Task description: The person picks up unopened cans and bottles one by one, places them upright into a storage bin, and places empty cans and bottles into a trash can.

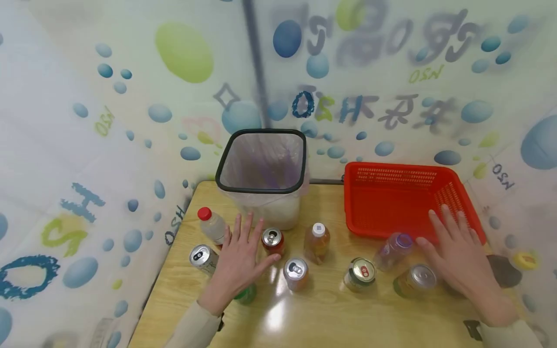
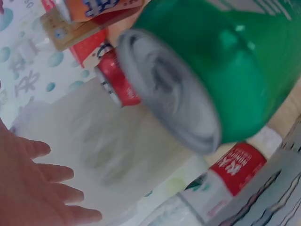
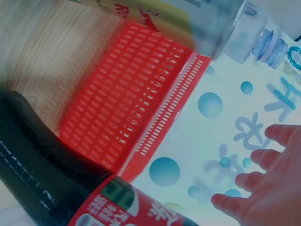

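Observation:
My left hand [image 1: 241,263] hovers palm down with spread fingers over the left cluster of drinks. Beneath it a green can [image 1: 246,294] is partly hidden; the left wrist view shows that green can [image 2: 244,61] close up. Around this hand are a grey can [image 1: 202,258], a red-capped bottle [image 1: 212,226], a red can [image 1: 273,241] and a silver-topped can [image 1: 296,274]. On the right, my right hand [image 1: 457,256] is spread too, holding nothing. Near it are a purple-capped clear bottle [image 1: 393,252], a gold can [image 1: 415,280] and a dark bottle [image 3: 42,155] with a red label.
A lined bin [image 1: 278,208] with a black rim stands at the back of the wooden table [image 1: 330,319]. To its right is a red perforated basket [image 1: 391,166]. A white-capped amber bottle [image 1: 317,244] and a green-and-gold can [image 1: 360,274] stand between the hands.

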Demonstrator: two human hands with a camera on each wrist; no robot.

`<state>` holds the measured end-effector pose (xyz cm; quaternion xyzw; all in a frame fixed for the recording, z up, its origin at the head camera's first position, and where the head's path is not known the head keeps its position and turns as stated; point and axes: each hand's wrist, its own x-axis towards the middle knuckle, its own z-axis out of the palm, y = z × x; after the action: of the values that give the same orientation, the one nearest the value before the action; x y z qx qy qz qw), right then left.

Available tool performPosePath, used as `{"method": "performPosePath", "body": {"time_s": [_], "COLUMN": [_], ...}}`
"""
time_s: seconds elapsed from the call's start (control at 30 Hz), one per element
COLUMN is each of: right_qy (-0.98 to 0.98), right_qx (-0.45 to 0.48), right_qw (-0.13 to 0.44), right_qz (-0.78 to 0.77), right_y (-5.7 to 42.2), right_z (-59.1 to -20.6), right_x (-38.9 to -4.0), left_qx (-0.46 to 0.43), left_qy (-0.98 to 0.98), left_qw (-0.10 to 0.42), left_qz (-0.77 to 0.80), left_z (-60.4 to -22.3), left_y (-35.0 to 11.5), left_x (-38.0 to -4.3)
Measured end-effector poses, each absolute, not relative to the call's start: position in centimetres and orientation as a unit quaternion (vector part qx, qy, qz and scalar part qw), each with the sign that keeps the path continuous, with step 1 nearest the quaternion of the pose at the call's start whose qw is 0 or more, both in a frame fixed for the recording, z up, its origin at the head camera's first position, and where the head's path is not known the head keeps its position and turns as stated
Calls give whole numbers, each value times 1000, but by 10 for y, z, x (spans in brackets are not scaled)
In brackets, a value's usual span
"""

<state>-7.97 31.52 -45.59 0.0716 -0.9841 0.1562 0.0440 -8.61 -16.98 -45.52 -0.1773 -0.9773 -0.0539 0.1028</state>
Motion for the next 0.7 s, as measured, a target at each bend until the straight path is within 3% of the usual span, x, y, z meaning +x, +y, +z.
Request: {"method": "performPosePath", "body": {"time_s": [0.37,0.63,0.7], "right_qy": [-984,-985,-984], "right_qx": [70,68,74], "right_qw": [44,45,49], "right_qz": [155,155,157], "right_y": [313,310,309], "right_z": [-449,-448,-448], "right_x": [-79,-77,-78], "left_qx": [-207,-214,-195], "left_qy": [-967,-943,-946], "left_qw": [141,243,245], "left_qz": [-47,-82,-82], "left_z": [-401,-365,-361], "left_y": [-179,-191,-197], "left_x": [-82,-124,-138]}}
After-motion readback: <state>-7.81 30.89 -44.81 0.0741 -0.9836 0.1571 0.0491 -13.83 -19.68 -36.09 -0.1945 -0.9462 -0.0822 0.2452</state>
